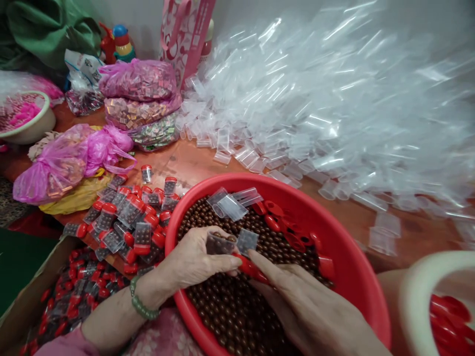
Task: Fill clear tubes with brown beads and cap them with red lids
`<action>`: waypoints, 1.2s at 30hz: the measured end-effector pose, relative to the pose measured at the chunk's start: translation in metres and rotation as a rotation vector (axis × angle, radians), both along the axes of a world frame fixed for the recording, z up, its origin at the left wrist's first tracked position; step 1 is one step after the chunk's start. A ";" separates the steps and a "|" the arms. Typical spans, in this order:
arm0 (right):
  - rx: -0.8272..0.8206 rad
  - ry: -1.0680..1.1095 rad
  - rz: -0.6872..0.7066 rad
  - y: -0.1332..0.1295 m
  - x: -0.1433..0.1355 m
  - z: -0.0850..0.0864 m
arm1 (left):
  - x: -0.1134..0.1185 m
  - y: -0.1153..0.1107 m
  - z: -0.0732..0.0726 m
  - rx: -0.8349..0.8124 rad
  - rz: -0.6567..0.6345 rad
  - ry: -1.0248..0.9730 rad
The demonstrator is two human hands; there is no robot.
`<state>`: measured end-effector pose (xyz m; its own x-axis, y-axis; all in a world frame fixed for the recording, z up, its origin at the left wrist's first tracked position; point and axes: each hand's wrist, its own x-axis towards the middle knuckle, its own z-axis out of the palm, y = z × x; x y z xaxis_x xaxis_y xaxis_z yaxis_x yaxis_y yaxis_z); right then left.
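A red basin [363, 277] holds many small brown balls [218, 311], some loose clear tubes [232, 205] and red caps [285, 225]. Over the balls, my left hand [198, 259], with a green bead bracelet at the wrist, grips a clear tube [218, 244] with brown balls inside. Fingers of my right hand [300, 294] close around a red cap [252, 268] beside the tube's end. Another clear piece [247, 241] shows just above the fingertips. Left of the basin lies a pile of filled, red-capped tubes [129, 210].
Clear empty tubes [315, 109] form a large heap at the back right. Pink bags [137, 81] and a white bowl [33, 126] stand at the left. A box [22, 301] of capped tubes is lower left. A cream container [411, 291] with red caps sits lower right.
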<state>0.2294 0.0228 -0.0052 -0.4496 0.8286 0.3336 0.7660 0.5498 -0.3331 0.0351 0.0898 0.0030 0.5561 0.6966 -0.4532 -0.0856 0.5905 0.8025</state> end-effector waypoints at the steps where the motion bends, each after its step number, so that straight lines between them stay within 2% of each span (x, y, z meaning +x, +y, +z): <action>1: 0.004 0.001 0.010 -0.001 0.000 -0.002 | 0.000 0.000 0.000 -0.004 0.000 -0.008; 5: -0.015 0.142 -0.005 -0.002 -0.005 -0.002 | -0.001 0.000 -0.001 0.064 0.007 0.031; 8: -0.062 0.278 -0.078 0.001 -0.012 0.002 | 0.000 0.000 -0.003 0.096 0.009 0.059; 17: -0.269 0.659 -0.225 0.000 -0.029 0.003 | 0.002 0.000 -0.002 -0.009 -0.023 -0.055; 21: -0.305 0.655 -0.219 0.002 -0.033 0.003 | 0.003 -0.003 -0.002 -0.006 -0.039 -0.061; 25: -0.374 0.664 -0.211 0.007 -0.019 0.010 | 0.002 -0.004 -0.003 -0.051 -0.013 -0.122; 29: -0.286 0.718 -0.295 0.015 -0.004 0.022 | 0.001 -0.004 -0.006 -0.068 -0.095 -0.117; 36: -0.187 0.527 0.024 0.046 -0.016 0.035 | 0.000 -0.003 -0.008 -0.004 -0.171 -0.122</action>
<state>0.2137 0.0687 0.0299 -0.2814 0.8868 0.3665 0.4570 0.4597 -0.7615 0.0355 0.0867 -0.0052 0.7167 0.5858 -0.3784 -0.0800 0.6081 0.7898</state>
